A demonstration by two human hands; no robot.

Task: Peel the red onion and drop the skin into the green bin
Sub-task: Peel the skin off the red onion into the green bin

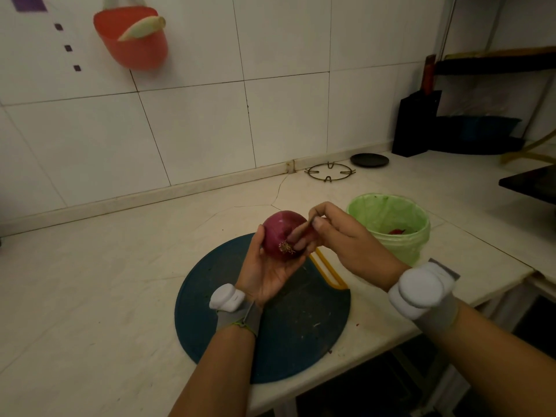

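Note:
A red onion (278, 231) is held above the dark round cutting board (301, 323), its root end turned toward me. My left hand (264, 272) cups it from below and the left, fingers curled round it. My right hand (340, 236) is at the onion's right side, thumb and fingers pinching a strip of red skin (301, 230) that still joins the onion. The green bin (391, 224), lined with a green bag, stands just right of my right hand; something red lies at its bottom.
The board has a yellow handle (328, 272) and lies near the counter's front edge. A metal pan ring (329, 171) and a black lid (369, 160) sit at the back. A knife block (416, 121) stands at the back right. An orange basket (132, 40) hangs on the tiled wall.

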